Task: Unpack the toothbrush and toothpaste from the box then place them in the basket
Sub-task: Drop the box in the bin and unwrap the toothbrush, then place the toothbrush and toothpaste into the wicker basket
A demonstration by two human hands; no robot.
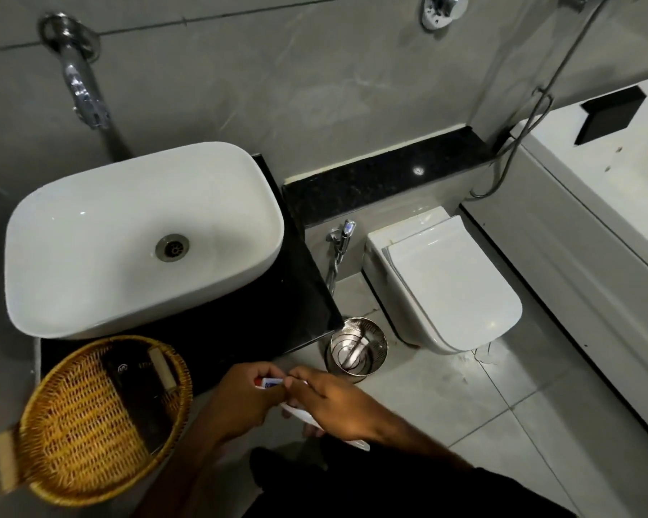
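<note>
I see a small white box (270, 383) with red and blue print, pinched between both hands. A white wrapper (303, 415) hangs below it. The woven basket (72, 424) sits left, holding dark items.

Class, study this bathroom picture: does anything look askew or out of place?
Yes. The wicker basket sits at the counter's front corner, apparently overhanging its edge, so it might tip. A pale item lies in the steel bin on the floor.
</note>
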